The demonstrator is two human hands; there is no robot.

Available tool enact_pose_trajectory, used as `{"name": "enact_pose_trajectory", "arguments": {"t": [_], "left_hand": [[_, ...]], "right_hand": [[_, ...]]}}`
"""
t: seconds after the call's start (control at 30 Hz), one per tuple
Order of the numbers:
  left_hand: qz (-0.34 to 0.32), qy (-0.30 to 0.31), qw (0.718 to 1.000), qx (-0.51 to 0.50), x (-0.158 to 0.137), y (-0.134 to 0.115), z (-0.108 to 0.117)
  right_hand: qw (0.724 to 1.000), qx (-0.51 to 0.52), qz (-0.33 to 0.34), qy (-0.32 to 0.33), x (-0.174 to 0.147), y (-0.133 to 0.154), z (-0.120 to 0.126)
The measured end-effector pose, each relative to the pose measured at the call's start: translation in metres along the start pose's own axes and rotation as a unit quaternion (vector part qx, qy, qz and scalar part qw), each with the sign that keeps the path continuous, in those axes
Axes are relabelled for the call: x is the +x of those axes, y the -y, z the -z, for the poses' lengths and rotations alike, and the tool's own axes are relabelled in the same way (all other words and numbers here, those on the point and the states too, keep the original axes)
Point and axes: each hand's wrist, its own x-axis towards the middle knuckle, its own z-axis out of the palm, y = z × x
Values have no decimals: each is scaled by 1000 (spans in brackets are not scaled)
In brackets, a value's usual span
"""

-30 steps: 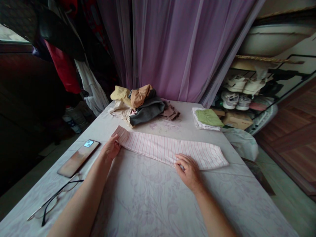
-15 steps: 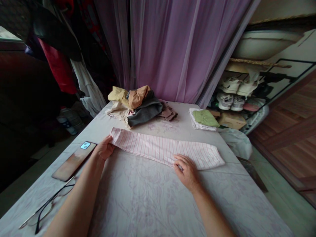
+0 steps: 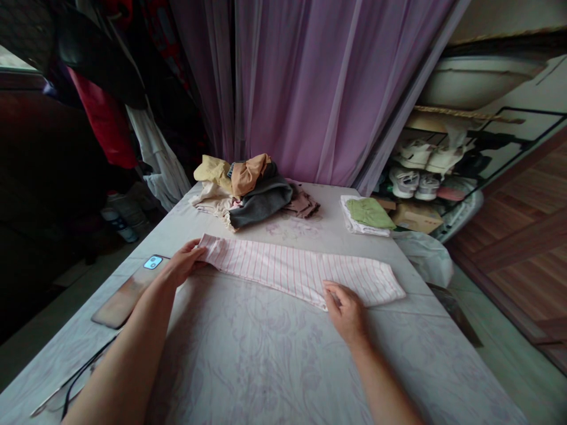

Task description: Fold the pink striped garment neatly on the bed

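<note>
Pink-and-white striped pants (image 3: pixel 274 265), folded into a long strip, lie across the table in front of me. My left hand (image 3: pixel 186 260) pinches their left end, fingers on top and the thumb side partly hidden. At the near edge, right of the middle, my right hand (image 3: pixel 345 304) has its fingertips closed on the cloth, where the edge bulges toward me. Beyond the pants sits a loose heap of clothes (image 3: pixel 261 200) in yellow, tan, dark grey and brown. Folded pieces, a green cloth (image 3: pixel 370 212) on top of white, form a small stack at the far right.
A phone (image 3: pixel 128 295) and eyeglasses (image 3: pixel 80 372) lie on the table (image 3: pixel 248 366) at left, partly behind my left forearm. A purple curtain (image 3: pixel 301 88) hangs behind the far edge. To the right stands a rack with shoes (image 3: pixel 405 180) and a basin (image 3: pixel 478 82).
My right hand has slid slightly right and nearer me, drawing the pants' near edge along. My left hand and the left end have shifted a little toward me.
</note>
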Motion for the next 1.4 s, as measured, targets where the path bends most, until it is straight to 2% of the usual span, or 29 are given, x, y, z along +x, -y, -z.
{"name": "enact_pose_trajectory", "arguments": {"t": [0.1,0.2,0.3,0.37,0.47,0.67,0.9,1.1,1.23,1.33,1.4], "left_hand": [[0,18,999,50,1,-3,3],[6,28,995,98,2,-8,3],[-2,8,988,152,6,-12,2],[-22,-18,980,197,10,-12,3],[-45,-62,965,252,14,-10,5],[-54,-115,937,326,12,-10,-1],[-36,-127,937,325,8,-15,-5],[-30,-137,948,286,16,-10,0],[-28,-143,951,274,18,-8,1],[-37,-155,944,288,20,-6,3],[-59,-156,928,334,20,-5,3]], "right_hand": [[995,-77,-66,-10,2,-17,8],[975,-177,-134,20,9,-33,19],[948,-253,-185,49,17,-43,32],[931,-286,-224,43,21,-49,41],[900,-319,-295,29,25,-58,55],[857,-302,-411,68,34,-80,77],[857,-267,-438,46,41,-90,78],[865,-274,-420,-4,35,-97,76],[863,-276,-423,5,32,-98,76],[859,-274,-433,16,32,-96,77],[858,-271,-436,16,33,-94,77]]}}
